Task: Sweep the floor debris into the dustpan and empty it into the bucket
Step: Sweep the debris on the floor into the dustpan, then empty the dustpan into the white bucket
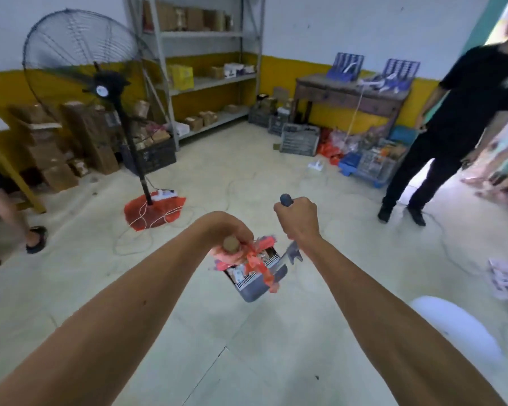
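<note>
My left hand (230,231) is shut on the wooden top of a broom handle (230,244), which has red plastic strips (257,259) tied around it. My right hand (298,218) grips the dark blue handle (286,199) of a long-handled dustpan. The grey-blue dustpan (254,288) hangs below both hands, above the floor, with paper scraps and small boxes inside it. The broom's head is hidden beneath my hands. A white rounded object (455,329), possibly the bucket, sits blurred at the lower right.
A standing fan (100,89) on a red mat with a power strip stands to the left. Cables trail over the floor. Shelving, cardboard boxes and crates line the far wall. One person in black (440,136) stands at right; another person's legs (9,218) are at left.
</note>
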Available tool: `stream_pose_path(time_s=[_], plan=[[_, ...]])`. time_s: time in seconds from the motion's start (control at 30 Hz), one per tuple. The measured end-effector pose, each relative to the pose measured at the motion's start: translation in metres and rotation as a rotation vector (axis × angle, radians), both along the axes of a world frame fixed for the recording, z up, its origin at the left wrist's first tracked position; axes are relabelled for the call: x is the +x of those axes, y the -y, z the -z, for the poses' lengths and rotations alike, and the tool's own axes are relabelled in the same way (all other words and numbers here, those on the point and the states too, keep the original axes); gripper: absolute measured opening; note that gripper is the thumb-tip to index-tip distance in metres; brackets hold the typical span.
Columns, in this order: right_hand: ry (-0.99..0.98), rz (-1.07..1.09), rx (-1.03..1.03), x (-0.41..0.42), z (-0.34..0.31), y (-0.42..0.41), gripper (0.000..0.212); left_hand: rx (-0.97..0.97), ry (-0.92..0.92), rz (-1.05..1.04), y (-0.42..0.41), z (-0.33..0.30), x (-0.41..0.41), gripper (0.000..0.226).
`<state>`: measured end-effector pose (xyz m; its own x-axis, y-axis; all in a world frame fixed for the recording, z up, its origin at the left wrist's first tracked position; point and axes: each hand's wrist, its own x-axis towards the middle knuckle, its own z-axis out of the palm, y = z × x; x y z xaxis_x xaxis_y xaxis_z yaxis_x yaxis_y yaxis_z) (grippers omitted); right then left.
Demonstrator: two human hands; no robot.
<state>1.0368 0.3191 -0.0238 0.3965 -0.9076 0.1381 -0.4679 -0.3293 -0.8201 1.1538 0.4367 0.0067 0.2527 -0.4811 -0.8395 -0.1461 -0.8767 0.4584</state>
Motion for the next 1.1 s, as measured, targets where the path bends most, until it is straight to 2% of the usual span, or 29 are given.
stream_pose_path(time_s=[0.13, 0.23, 0.4, 0.53, 0.67, 0.87, 0.97, 1.1], plan=[[0.052, 0.14, 0.0, -0.04, -0.011, 0.047, 0.03, 0.002, 0.031, 0.141, 0.063, -0.008, -0.021, 0.029], [0.089, 0.267, 0.008, -0.077, -0.017, 0.08, 0.036, -0.022, 0.005, 0.227, 0.108, -0.014, -0.044, 0.023], [0.108, 0.461, 0.003, -0.151, -0.024, 0.116, 0.033, -0.076, 0.042, 0.411, 0.171, -0.025, -0.087, 0.018], [0.122, 0.615, -0.032, -0.206, -0.026, 0.13, 0.03, -0.107, 0.125, 0.657, 0.212, -0.029, -0.136, 0.017], [-0.014, 0.739, -0.102, -0.258, -0.032, 0.133, 0.051, -0.138, 0.067, 0.779, 0.248, -0.025, -0.177, 0.022], [-0.189, 0.88, -0.153, -0.31, -0.037, 0.144, 0.047, -0.249, -0.028, 0.951, 0.3, -0.012, -0.219, 0.026], [-0.248, 0.94, -0.171, -0.321, -0.044, 0.151, 0.054, -0.221, -0.205, 0.917, 0.324, -0.014, -0.231, 0.025], [-0.382, 1.036, -0.157, -0.319, -0.045, 0.166, 0.053, -0.192, -0.298, 0.969, 0.349, -0.013, -0.225, 0.031]])
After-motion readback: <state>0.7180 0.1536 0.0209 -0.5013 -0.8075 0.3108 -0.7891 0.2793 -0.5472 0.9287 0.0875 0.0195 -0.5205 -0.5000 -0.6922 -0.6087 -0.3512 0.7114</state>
